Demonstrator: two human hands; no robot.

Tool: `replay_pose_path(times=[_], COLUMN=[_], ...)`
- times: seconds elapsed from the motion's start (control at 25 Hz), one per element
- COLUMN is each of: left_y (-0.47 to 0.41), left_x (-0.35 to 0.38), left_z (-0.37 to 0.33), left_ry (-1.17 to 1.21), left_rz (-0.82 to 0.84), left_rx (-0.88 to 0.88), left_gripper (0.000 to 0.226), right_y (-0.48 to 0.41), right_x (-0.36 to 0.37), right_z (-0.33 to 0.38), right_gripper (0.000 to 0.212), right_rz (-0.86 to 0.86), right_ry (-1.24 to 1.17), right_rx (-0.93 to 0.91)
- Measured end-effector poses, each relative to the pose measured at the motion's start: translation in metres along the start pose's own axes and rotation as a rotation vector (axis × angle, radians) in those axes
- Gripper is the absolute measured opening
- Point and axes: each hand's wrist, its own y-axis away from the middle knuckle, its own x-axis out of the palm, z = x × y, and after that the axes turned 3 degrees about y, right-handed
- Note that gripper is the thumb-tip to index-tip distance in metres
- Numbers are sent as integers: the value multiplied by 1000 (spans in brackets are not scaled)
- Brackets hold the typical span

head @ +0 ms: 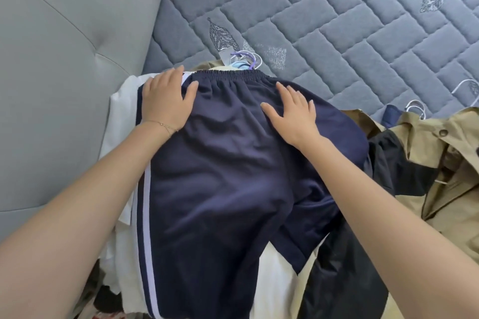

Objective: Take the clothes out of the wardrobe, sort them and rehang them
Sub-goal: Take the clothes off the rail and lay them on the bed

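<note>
Navy track trousers point(220, 176) with white side stripes and an elastic waistband lie spread on top of a pile of clothes on the bed. My left hand point(166, 100) rests flat on the left side near the waistband, fingers straight. Flat on the right side of the trousers lies my right hand point(293, 114), fingers spread. White garments point(121, 122) show beneath at the left. Purple and white hanger hooks point(246, 58) poke out above the waistband.
The quilted grey mattress point(337, 21) stretches beyond the pile. A grey padded headboard point(64, 33) stands at the left. A khaki coat point(445, 163) and a black garment point(388, 163) lie at the right, with white hangers point(417, 107) beside them.
</note>
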Motion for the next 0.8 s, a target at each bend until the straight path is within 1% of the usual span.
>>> replay_pose_path(times=[0.12, 0.24, 0.4, 0.6, 0.68, 0.8], left_y=[-8, -10, 0, 34, 54, 84], left_x=[-3, -11, -28, -76, -102, -143], left_z=[-4, -6, -9, -20, -23, -27], left_ry=[-40, -49, -17, 70, 88, 88], left_rz=[5, -7, -118, -255, -317, -367], left_rx=[-40, -101, -113, -48, -22, -11], left_gripper=[50, 52, 51, 42, 42, 43], right_y=[-3, 1, 8, 22, 31, 54], right_x=[1, -1, -13, -44, -66, -102], right_z=[0, 0, 5, 21, 30, 41], right_gripper=[70, 72, 72, 61, 53, 45], right_rz=[-22, -33, -121, -251, -242, -137], right_ry=[17, 1, -50, -90, -98, -86], right_rx=[3, -4, -56, -102, -127, -173])
